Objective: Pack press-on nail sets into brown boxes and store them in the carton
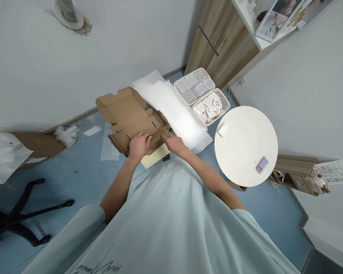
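Observation:
A brown cardboard box [128,112], unfolded and partly creased, lies in front of me over other folded cardboard. My left hand [139,145] grips its near edge, the fingers bent over the board. At the near right corner my right hand [174,144] holds the same cardboard, with the index finger stretched along it and the other fingers partly hidden. A pale yellow sheet [155,155] shows under the near edge. White foam sheets [174,110] are stacked just beyond the cardboard on the right.
Behind the foam stand a basket [192,85] of clear packets and a basket [225,107] of printed cards. A round white table [245,140] is at my right. On the left are a chair base [17,217] and an open carton [42,144] with white wrapping. A wooden cabinet [217,34] stands at the back.

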`<state>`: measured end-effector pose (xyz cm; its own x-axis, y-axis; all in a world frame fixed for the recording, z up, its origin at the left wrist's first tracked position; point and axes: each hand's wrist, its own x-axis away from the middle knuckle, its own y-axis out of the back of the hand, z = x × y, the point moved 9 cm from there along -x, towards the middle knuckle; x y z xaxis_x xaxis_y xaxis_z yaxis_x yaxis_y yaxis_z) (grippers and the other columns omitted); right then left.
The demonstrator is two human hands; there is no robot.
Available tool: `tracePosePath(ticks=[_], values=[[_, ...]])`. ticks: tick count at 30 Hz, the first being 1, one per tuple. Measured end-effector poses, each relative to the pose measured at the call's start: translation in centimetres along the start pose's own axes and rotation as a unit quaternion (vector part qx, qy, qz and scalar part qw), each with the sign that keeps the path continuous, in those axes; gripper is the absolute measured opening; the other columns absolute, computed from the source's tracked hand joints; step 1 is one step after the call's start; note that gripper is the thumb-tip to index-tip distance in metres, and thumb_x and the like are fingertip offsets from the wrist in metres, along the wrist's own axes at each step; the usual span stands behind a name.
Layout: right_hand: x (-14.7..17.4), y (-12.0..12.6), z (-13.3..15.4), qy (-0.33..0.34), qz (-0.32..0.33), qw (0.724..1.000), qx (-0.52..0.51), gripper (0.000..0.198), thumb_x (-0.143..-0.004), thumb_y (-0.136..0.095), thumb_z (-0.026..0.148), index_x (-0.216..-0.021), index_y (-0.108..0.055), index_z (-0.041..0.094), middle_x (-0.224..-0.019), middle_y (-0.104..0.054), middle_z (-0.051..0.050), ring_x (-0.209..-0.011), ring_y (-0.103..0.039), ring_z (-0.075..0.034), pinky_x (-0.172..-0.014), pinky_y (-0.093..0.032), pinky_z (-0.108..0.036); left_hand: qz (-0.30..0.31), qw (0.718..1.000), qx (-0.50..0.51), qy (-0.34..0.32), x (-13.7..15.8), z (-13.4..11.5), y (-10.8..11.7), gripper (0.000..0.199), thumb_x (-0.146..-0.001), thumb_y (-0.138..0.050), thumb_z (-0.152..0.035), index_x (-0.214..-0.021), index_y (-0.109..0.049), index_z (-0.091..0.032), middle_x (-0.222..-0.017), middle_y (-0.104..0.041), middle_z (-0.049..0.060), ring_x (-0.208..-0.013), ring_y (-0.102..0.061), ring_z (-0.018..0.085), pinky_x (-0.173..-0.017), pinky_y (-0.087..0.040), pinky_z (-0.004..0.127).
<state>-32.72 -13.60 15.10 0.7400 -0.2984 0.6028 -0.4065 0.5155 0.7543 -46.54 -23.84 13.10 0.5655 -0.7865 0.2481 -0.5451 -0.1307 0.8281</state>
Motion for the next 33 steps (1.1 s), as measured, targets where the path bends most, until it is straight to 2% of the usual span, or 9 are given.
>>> tracePosePath(ticks=[5, 8, 12, 16, 21, 23, 26, 30, 33], values=[[-0.3, -0.8, -0.4, -0.018, 0.042, 0.999, 0.028, 0.068, -0.112, -0.048, 0.017, -0.180, -0.044, 0.021, -0.137, -0.084, -0.021, -0.128, -0.081, -0.039, -0.099, -0.066, -0.048, 0.025, 0.999, 0.022, -0.015, 0.5, -0.5, -0.6, 0.040, -0.104, -0.053, -0.031, -0.116, -0.090, -0.026, -0.119, -0.079, 0.017, -0.122, -0.073, 0.040, -0.108, -0.060, 0.052], [-0.3, -0.8, -0.2, -0.025, 0.059, 0.997, 0.035, 0.070, -0.111, -0.052, 0.016, -0.180, -0.044, 0.022, -0.140, -0.083, -0.021, -0.131, -0.080, -0.038, -0.102, -0.067, -0.048, -0.008, 0.999, 0.031, -0.036, 1.1, -1.3, 0.9, 0.039, -0.104, -0.053, -0.031, -0.114, -0.091, -0.026, -0.117, -0.079, 0.016, -0.119, -0.074, 0.038, -0.106, -0.062, 0.052], [-0.3, -0.7, 0.2, -0.034, 0.080, 0.996, 0.033, 0.073, -0.111, -0.052, 0.015, -0.183, -0.040, 0.021, -0.145, -0.081, -0.021, -0.135, -0.079, -0.035, -0.108, -0.066, -0.046, -0.105, 0.989, 0.051, -0.089, 2.6, -2.6, 5.4, 0.044, -0.107, -0.050, -0.028, -0.127, -0.088, -0.022, -0.130, -0.082, 0.014, -0.120, -0.077, 0.034, -0.107, -0.065, 0.051], [0.3, -0.8, 0.2, -0.035, 0.072, 0.997, 0.010, 0.075, -0.116, -0.052, 0.023, -0.187, -0.030, 0.026, -0.147, -0.081, -0.019, -0.137, -0.078, -0.036, -0.108, -0.066, -0.047, -0.216, 0.961, 0.073, -0.156, 4.5, -4.4, 11.0, 0.046, -0.111, -0.050, -0.022, -0.142, -0.084, -0.028, -0.146, -0.081, 0.009, -0.141, -0.076, 0.033, -0.117, -0.065, 0.053], [2.7, 1.4, -1.0, -0.005, -0.031, 0.989, -0.144, 0.066, -0.119, -0.052, 0.032, -0.183, -0.042, 0.025, -0.140, -0.085, -0.013, -0.128, -0.080, -0.031, -0.106, -0.063, -0.039, -0.297, 0.910, 0.084, -0.277, 6.5, -9.5, 15.8, 0.051, -0.117, -0.050, -0.021, -0.162, -0.071, -0.035, -0.159, -0.076, 0.006, -0.156, -0.067, 0.032, -0.132, -0.057, 0.058], [4.9, 4.0, -3.4, -0.008, -0.127, 0.960, -0.250, 0.054, -0.119, -0.055, 0.036, -0.172, -0.059, 0.025, -0.136, -0.086, -0.009, -0.110, -0.082, -0.025, -0.103, -0.062, -0.035, -0.304, 0.890, 0.082, -0.329, 7.0, -12.3, 16.2, 0.053, -0.118, -0.049, -0.018, -0.164, -0.068, -0.035, -0.161, -0.074, 0.006, -0.158, -0.065, 0.032, -0.132, -0.058, 0.058], [10.8, 8.7, -9.2, -0.050, -0.308, 0.866, -0.392, 0.053, -0.118, -0.051, 0.060, -0.131, -0.083, 0.020, -0.115, -0.087, -0.008, -0.080, -0.074, -0.019, -0.084, -0.061, -0.031, -0.289, 0.867, 0.081, -0.397, 7.2, -16.7, 15.2, 0.055, -0.118, -0.046, -0.016, -0.166, -0.065, -0.034, -0.160, -0.075, 0.007, -0.158, -0.065, 0.031, -0.129, -0.062, 0.056], [21.5, 12.9, -16.6, -0.108, -0.489, 0.730, -0.465, 0.068, -0.102, -0.063, 0.086, -0.097, -0.082, 0.021, -0.087, -0.078, -0.003, -0.064, -0.057, -0.015, -0.062, -0.048, -0.029, -0.217, 0.847, 0.079, -0.479, 6.8, -23.0, 11.5, 0.058, -0.119, -0.042, -0.015, -0.171, -0.060, -0.032, -0.159, -0.076, 0.007, -0.159, -0.064, 0.030, -0.128, -0.064, 0.053], [28.2, 13.3, -20.2, -0.156, -0.544, 0.683, -0.462, 0.058, -0.090, -0.081, 0.080, -0.088, -0.080, 0.022, -0.078, -0.072, 0.000, -0.062, -0.048, -0.013, -0.060, -0.042, -0.029, -0.154, 0.819, 0.078, -0.547, 6.7, -27.9, 8.0, 0.066, -0.118, -0.038, -0.010, -0.178, -0.051, -0.033, -0.164, -0.072, 0.007, -0.164, -0.059, 0.029, -0.130, -0.062, 0.053]])
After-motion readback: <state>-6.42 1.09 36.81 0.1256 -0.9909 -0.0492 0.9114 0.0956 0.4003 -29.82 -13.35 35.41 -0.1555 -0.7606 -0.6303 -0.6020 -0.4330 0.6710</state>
